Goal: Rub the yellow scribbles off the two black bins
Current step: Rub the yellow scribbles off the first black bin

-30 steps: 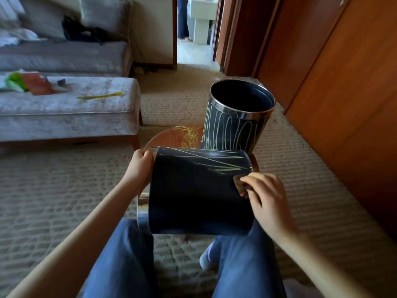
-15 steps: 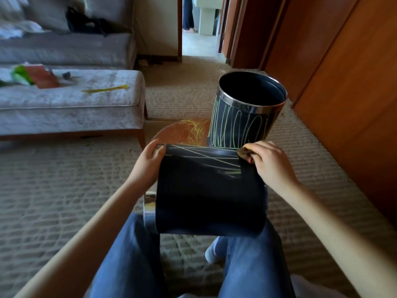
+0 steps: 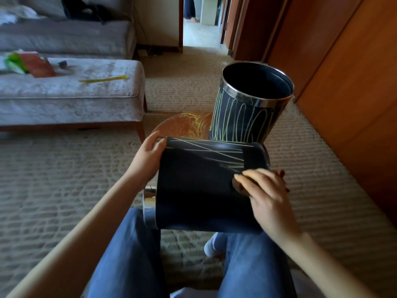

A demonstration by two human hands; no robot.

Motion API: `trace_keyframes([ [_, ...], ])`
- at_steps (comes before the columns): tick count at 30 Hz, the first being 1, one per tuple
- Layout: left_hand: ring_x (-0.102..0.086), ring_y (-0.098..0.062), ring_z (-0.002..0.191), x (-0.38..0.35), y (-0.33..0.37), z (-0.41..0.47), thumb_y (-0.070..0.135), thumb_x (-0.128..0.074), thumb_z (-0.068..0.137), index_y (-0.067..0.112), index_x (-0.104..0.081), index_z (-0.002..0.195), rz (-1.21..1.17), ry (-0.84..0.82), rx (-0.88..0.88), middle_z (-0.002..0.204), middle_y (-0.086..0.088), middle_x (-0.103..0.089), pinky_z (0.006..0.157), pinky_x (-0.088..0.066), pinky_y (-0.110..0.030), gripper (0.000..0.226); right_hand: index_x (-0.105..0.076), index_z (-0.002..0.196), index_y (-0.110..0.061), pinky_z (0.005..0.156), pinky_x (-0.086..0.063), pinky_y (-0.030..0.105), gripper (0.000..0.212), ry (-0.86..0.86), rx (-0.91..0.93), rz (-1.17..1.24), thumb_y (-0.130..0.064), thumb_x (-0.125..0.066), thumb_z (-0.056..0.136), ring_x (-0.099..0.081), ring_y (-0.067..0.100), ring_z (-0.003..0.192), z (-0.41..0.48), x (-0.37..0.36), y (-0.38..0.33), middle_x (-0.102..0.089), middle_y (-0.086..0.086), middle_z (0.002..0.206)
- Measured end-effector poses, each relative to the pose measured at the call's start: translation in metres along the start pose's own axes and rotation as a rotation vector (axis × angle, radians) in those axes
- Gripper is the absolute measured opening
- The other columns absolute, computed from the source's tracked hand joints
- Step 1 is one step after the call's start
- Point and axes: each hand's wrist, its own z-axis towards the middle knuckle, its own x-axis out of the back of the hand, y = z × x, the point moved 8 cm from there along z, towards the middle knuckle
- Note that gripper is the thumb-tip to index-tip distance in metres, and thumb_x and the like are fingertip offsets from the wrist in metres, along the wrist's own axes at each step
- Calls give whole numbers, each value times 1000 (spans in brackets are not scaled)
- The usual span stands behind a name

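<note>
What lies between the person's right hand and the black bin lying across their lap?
A small brown pad, held by the right hand against the lying bin, near its yellow lines. The head view shows it.

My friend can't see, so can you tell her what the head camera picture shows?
A person in jeans holds a black bin sideways across their lap, left hand gripping its end, while the right hand presses a brown pad beside its yellow scribbles. A second bin, covered in yellow loops, stands just beyond, by a small round table.
</note>
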Motion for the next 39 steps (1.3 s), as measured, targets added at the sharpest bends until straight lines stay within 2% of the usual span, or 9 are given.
trace_keyframes([
  [8,-56,-13,124,0,-1,-7,32,-52,101,22,-46,144,-37,19,21,134,-1,-59,111,-42,-38,45,-74,107,-6,84,-48,39,29,-171,-160,44,8,-68,82,-62,37,89,92,-38,46,-71,10,98],
  [12,-60,-17,120,-1,1,-2,41,-55,96,24,-53,139,-11,-26,24,127,-3,-65,110,-44,-44,46,-72,113,-4,98,-45,42,29,-51,-6,46,2,-55,91,-60,32,100,36,-2,0,-68,10,109],
  [17,-54,-26,130,2,-11,5,59,-58,81,27,-54,135,-12,-33,39,135,-8,-61,113,-39,-53,63,-68,124,-7,100,-46,44,29,-148,285,-7,-9,-48,103,-59,27,114,-22,-3,-40,-66,10,123],
  [22,-52,-13,131,2,-4,-18,37,-54,97,33,-52,131,-55,-5,14,139,1,-57,116,-37,-41,33,-72,114,-6,97,-45,43,37,-76,75,104,10,-55,86,-60,30,103,35,-17,-25,-68,10,111],
  [26,-49,-13,134,2,-1,-23,45,-54,88,29,-49,141,-58,-4,-24,143,1,-55,117,-35,-41,55,-74,108,-6,82,-52,47,30,-200,-62,123,8,-68,83,-60,33,92,93,-41,0,-67,8,99],
  [29,-50,-12,132,1,-1,-23,40,-54,93,34,-51,134,-69,1,-37,141,2,-56,117,-35,-41,41,-75,109,-9,81,-52,42,27,-210,-119,116,3,-69,86,-60,30,93,101,-36,5,-67,5,98],
  [33,-51,-12,131,0,-2,-15,34,-53,99,33,-51,136,-89,-4,-26,140,3,-56,116,-36,-41,37,-73,113,-7,92,-48,42,28,-25,49,127,2,-57,93,-61,30,98,46,-2,-37,-68,10,105],
  [36,-50,-12,133,1,-5,-16,44,-54,89,28,-48,143,-100,-9,-16,143,2,-54,117,-36,-41,57,-73,115,-10,93,-47,42,31,-77,264,70,-8,-44,104,-62,27,104,1,-5,-70,-69,9,111],
  [39,-48,-12,135,4,-8,-24,50,-53,84,30,-46,144,-78,3,-40,145,3,-53,117,-35,-41,64,-74,113,-12,91,-45,40,33,-82,239,103,-4,-44,101,-61,25,102,11,-11,-70,-69,6,109],
])
